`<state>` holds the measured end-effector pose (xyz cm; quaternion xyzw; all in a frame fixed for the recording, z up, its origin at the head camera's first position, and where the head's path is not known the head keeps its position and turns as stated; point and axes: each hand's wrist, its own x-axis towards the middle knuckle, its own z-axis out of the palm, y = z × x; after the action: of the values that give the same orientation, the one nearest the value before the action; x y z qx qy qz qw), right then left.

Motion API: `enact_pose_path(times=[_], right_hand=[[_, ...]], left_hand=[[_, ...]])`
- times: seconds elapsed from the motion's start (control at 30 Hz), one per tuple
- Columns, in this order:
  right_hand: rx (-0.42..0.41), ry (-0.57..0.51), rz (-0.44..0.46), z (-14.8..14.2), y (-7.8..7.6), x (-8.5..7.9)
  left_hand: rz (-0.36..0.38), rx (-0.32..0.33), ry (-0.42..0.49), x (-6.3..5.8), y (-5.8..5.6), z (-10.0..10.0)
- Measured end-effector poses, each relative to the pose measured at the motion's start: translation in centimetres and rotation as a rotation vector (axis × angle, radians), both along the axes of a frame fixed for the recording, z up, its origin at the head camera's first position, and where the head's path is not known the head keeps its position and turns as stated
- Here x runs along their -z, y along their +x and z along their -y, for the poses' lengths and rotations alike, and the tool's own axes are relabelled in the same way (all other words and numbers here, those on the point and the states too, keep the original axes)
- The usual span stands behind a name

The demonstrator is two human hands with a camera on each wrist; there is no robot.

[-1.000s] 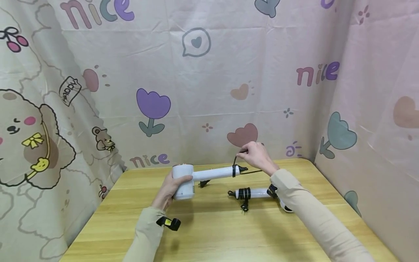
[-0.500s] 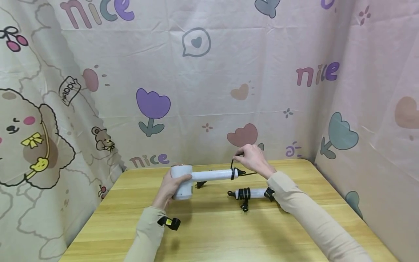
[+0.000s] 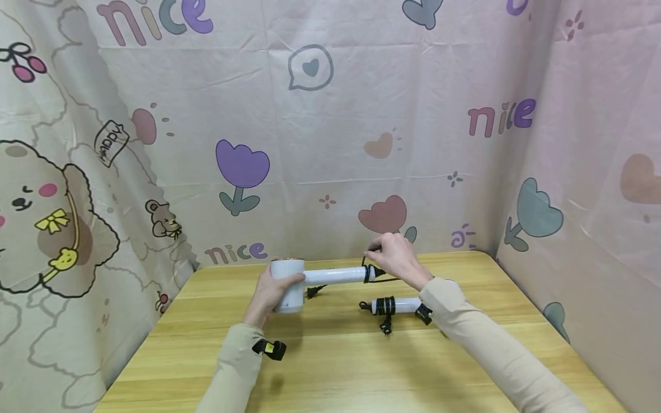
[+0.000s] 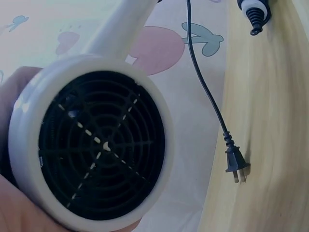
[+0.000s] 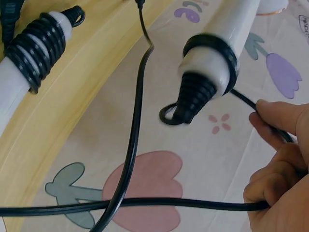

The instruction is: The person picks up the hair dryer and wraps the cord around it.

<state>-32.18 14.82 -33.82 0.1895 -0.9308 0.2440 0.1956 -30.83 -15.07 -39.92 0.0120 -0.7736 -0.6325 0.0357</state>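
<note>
My left hand grips a white hair dryer round its barrel, thumb at the base of the handle. The dryer's handle points right, raised over the table, and the dark round grille fills much of the left wrist view. Black cord circles the handle's end just above the ribbed cord guard. My right hand pinches the black cord between thumb and fingers, beside the handle's end. The cord's far part hangs down to a two-pin plug by the table's far side.
A second white hair dryer lies on the wooden table at the right, its cord wound round the handle and its barrel hidden by my right sleeve. A printed curtain stands behind the table and along both sides.
My right hand has moved a little down and left with the cord, bringing it nearer the handle. The hanging plug has shifted slightly left. My left hand has barely moved.
</note>
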Motion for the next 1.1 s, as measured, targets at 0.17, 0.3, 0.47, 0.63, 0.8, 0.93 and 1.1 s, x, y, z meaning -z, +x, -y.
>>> enact_pose_path(times=[0.17,0.3,0.47,0.63,0.8,0.93,1.1], right_hand=[[0.018,-0.031,-0.034,0.6,0.5,0.1],[0.032,-0.058,-0.045,0.9,0.8,0.2],[0.015,-0.1,-0.019,1.1,1.1,0.8],[-0.005,-0.126,-0.037,1.0,1.3,1.6],[-0.052,-0.169,-0.037,0.6,1.4,2.4],[-0.099,-0.182,-0.013,0.1,1.4,3.0],[-0.176,-0.263,0.121,-0.8,1.4,3.5]], left_hand=[[0.011,-0.071,0.024,0.1,-0.2,-0.4],[0.002,-0.111,0.035,0.1,-0.1,-0.6],[-0.029,-0.148,0.069,0.2,-0.1,-1.0],[-0.074,-0.207,0.161,0.5,-0.2,-1.4],[-0.083,-0.257,0.262,0.8,0.0,-2.0],[-0.076,-0.279,0.331,0.8,-0.1,-2.2],[-0.05,-0.304,0.382,0.9,-0.2,-2.1]])
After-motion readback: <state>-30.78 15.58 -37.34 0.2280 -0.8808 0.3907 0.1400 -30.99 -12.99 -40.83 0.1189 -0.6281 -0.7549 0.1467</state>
